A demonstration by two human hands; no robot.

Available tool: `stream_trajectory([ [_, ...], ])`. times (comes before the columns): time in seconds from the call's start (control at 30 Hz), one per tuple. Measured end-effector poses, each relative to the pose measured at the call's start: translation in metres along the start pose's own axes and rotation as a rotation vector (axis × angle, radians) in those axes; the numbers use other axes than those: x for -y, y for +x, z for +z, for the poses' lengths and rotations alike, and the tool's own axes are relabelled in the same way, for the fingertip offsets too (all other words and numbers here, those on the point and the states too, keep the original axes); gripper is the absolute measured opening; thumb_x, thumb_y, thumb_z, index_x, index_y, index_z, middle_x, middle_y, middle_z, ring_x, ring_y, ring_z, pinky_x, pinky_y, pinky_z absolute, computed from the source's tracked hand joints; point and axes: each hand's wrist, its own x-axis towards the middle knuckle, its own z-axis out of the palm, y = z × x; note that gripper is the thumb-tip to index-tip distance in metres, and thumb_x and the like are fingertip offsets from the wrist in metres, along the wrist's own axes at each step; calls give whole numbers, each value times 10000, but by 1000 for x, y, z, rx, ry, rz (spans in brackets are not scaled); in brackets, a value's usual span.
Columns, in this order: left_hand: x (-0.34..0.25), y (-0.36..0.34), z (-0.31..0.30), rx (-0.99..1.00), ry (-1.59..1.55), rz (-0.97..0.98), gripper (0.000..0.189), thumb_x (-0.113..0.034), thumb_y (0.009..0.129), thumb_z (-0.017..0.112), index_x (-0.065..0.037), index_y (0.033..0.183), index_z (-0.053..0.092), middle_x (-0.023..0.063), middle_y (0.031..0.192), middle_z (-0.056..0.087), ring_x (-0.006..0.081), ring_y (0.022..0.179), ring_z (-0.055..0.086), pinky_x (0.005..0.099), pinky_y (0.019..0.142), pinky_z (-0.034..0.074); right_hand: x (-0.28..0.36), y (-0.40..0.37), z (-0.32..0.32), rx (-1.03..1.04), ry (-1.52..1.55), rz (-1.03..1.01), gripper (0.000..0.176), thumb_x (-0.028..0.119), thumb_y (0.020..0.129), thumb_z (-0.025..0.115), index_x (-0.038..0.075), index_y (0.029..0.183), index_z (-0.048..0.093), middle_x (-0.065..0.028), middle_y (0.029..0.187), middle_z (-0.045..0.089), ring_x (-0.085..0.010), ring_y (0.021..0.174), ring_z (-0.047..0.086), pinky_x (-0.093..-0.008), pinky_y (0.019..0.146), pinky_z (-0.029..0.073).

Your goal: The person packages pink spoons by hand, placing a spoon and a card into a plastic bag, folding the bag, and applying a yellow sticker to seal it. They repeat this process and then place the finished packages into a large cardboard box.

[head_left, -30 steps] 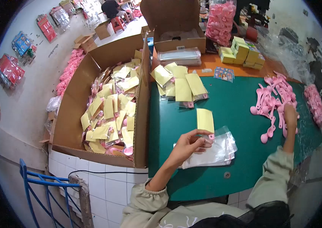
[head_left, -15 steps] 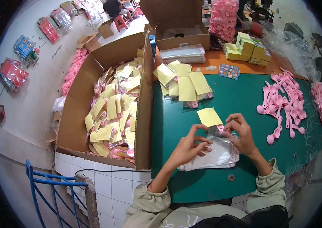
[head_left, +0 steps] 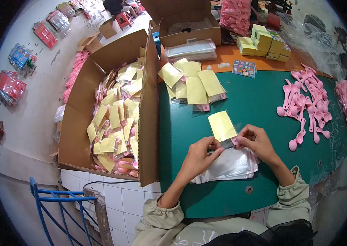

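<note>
A clear plastic packet with a yellow card lies tilted in front of me, a bit of pink spoon showing at its lower end. My left hand is closed at the packet's lower left corner, thumb and index finger close together. At the lower right corner my right hand pinches the clear edge beside the pink tip. Beneath both hands is a stack of clear plastic bags. Farther up the table, several finished-looking packets with yellow cards lie in an overlapping pile.
Left of the table stands a large cardboard box full of similar packets. Loose pink spoons are heaped on the right of the green tabletop. Stacked yellow cards and a bundle of clear bags sit at the back.
My fingers have come down from a raised, spread pose onto the packet's lower corners, now pinching there. The camera view has shifted slightly.
</note>
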Motion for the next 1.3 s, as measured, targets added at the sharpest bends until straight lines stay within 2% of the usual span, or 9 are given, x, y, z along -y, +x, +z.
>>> stream_trajectory([
  [0.1,6,1,3,-21,68,-33,222,-154,810,671,15,895,554,86,818,631,126,754,625,286,606,523,-1,1,6,-83,-65,1,155,45,814,651,-16,838,511,-81,761,624,-111,670,620,-229,579,504],
  [0.3,4,4,6,-71,-218,-188,280,-104,802,675,18,973,490,111,902,599,146,764,620,281,573,568,1,-1,10,-117,-62,-15,189,24,807,649,-1,837,464,-77,766,613,-108,662,618,-224,573,513],
  [0.6,2,1,4,-57,-163,-68,384,-99,804,667,-24,1149,518,106,1058,585,124,783,616,260,568,560,-3,-2,9,-82,-103,-44,300,42,822,620,-47,1102,560,-64,763,612,-105,666,616,-231,589,513],
  [0.8,-19,10,-12,-164,-114,46,459,-86,805,662,-61,1235,502,109,1143,578,109,821,608,249,540,526,52,9,-23,82,-695,-273,350,120,785,654,14,1108,570,-112,918,610,-203,809,622,-312,714,503],
  [0.9,-25,37,-28,-257,-113,73,482,-81,787,657,-45,1239,493,134,1146,573,207,871,628,321,635,535,47,21,-82,1,-1090,-429,319,109,749,648,42,1053,575,-134,982,563,-300,929,561,-363,807,464],
  [1.0,-11,63,-29,-692,609,421,424,-161,794,661,-45,1178,524,140,1121,574,276,914,605,368,758,507,37,-2,-131,-245,-1381,-244,251,29,721,587,25,969,547,-157,960,515,-353,942,511,-396,823,432],
  [1.1,-7,53,-3,-187,372,382,389,-253,790,665,-25,1078,537,151,1050,569,329,912,576,408,809,467,10,-14,-159,-398,-1400,-232,256,-32,705,540,17,956,527,-163,946,503,-357,922,507,-412,796,432],
  [1.13,-16,44,5,62,322,283,379,-284,764,683,-21,994,535,155,960,552,325,866,575,411,746,477,1,-11,-165,-421,-1386,-227,269,-48,699,528,16,960,521,-163,951,502,-357,921,504,-418,792,430],
  [1.3,-2,41,26,204,332,195,322,-251,747,705,-21,934,577,120,852,598,295,776,598,380,675,482,-5,-3,-163,-433,-1431,-269,231,-54,698,499,-11,925,498,-186,937,476,-367,887,482,-435,782,410],
])
